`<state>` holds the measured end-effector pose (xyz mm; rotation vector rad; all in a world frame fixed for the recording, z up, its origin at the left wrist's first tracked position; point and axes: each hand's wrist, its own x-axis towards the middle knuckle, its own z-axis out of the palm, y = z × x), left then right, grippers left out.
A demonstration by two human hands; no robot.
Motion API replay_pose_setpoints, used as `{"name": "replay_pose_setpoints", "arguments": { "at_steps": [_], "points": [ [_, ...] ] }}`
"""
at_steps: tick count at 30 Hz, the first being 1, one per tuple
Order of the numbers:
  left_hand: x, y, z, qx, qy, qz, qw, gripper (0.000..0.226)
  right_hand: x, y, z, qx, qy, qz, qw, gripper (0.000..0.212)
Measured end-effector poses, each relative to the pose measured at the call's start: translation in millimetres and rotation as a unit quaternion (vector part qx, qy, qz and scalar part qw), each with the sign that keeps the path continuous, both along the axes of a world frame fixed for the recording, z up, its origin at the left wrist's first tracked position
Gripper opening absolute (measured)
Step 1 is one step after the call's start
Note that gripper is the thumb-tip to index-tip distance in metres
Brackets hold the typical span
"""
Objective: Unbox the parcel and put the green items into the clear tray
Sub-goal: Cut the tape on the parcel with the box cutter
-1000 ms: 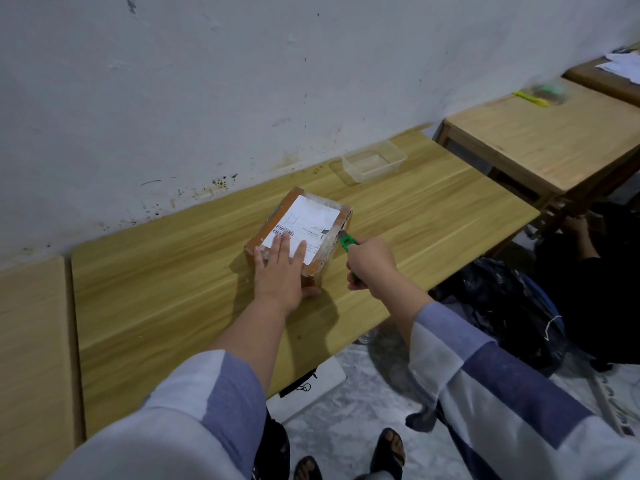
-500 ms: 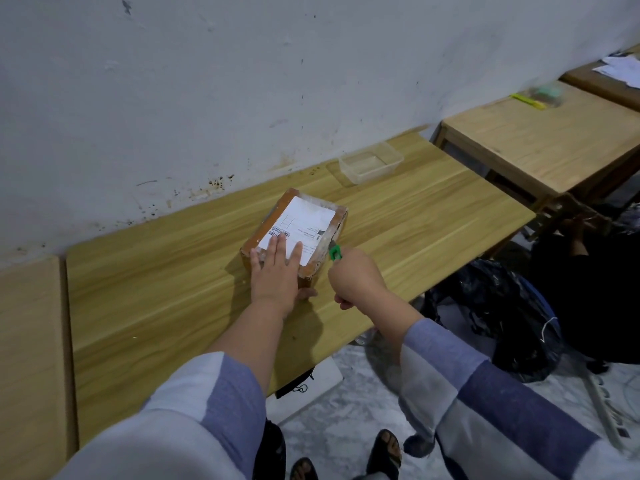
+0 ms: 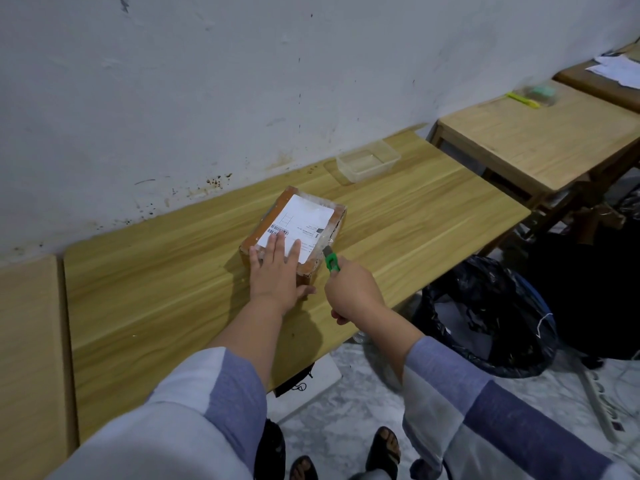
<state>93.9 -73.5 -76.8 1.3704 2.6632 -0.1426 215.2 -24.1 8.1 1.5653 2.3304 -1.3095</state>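
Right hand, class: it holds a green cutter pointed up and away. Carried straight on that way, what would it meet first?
The right hand aims the green cutter at the parcel; its tip would probably meet the taped right side edge first, though contact there is unclear.

wooden table [image 3: 173, 299]: light, long-grained top, set against the wall. carries a cardboard parcel [image 3: 294, 233] with a white label on top, lying flat under the pressing left hand [image 3: 277, 271] and just beyond the right hand [image 3: 356, 292], which grips a green cutter [image 3: 331, 262] at the parcel's near right corner. clear tray [image 3: 367, 161]: well beyond that grip, up and to the right, near the wall. second wooden table [image 3: 540, 140]: far right of the grip, apart from the first; bears a yellow stick-like item [image 3: 523, 100] and a blurred clear box with green inside [image 3: 540, 91]. wooden surface [image 3: 27, 341]: far left of the grip, just beside the first table.
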Motion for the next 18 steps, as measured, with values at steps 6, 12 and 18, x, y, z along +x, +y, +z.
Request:
{"name": "replay_pose_setpoints", "arguments": {
  "at_steps": [6,12,18],
  "points": [
    [0.6,-0.4,1.7,-0.004,-0.001,0.000,1.000,0.096,4.2,-7.2,3.8,0.015,-0.007,0.015,1.000,0.024],
    [-0.6,-0.1,-1.0,0.003,0.001,-0.001,1.000,0.097,7.3,-14.2,3.5,0.046,-0.018,0.035,0.998,0.029],
    [-1.0,0.2,-2.9,0.005,0.001,0.002,1.000,0.098,8.2,-16.5,2.1,0.054,-0.030,0.044,0.997,0.035]
  ]
}}
